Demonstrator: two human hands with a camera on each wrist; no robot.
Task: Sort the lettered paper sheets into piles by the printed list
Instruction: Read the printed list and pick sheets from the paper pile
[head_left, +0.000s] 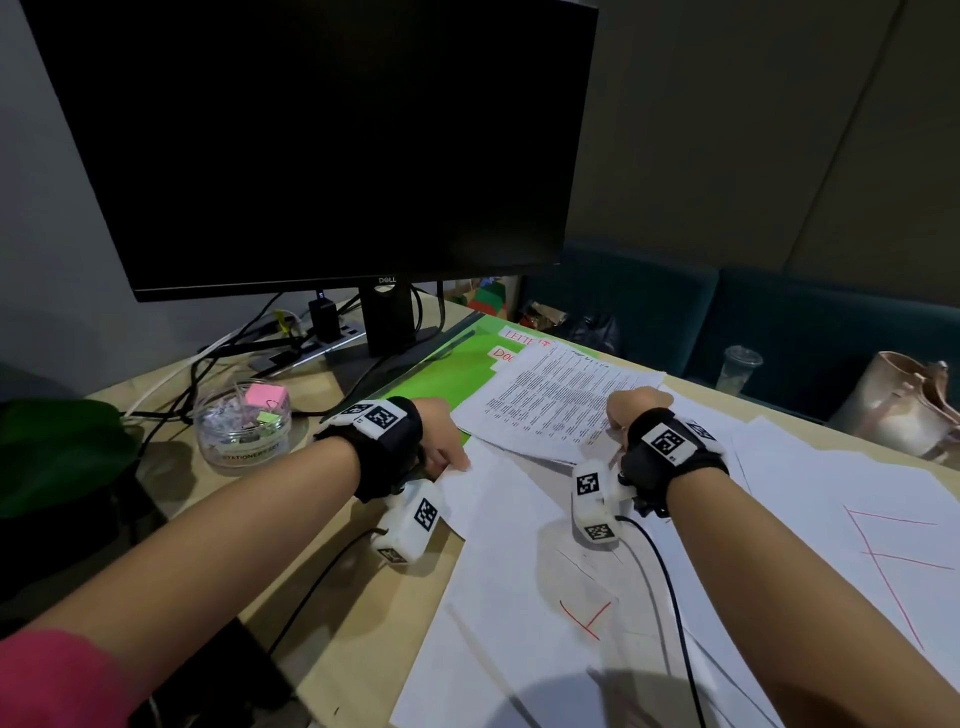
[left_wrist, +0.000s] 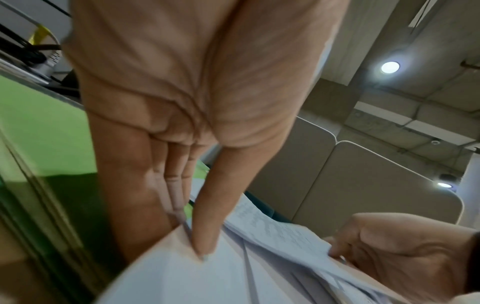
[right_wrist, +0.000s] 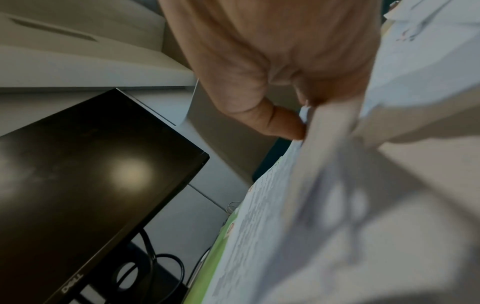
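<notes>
Pinching a blank sheet (head_left: 498, 499) at its far corner, the left hand (head_left: 441, 441) has thumb on top and fingers beneath. The right hand (head_left: 631, 410) grips the printed list (head_left: 561, 400) by its near edge, thumb pressing the paper. Loose sheets overlap across the tabletop (head_left: 363, 597), so a pull could likely drag neighbours or crease the corner. The list lies partly over a green folder (head_left: 436, 379), its long axis running away toward the monitor (head_left: 311, 145).
</notes>
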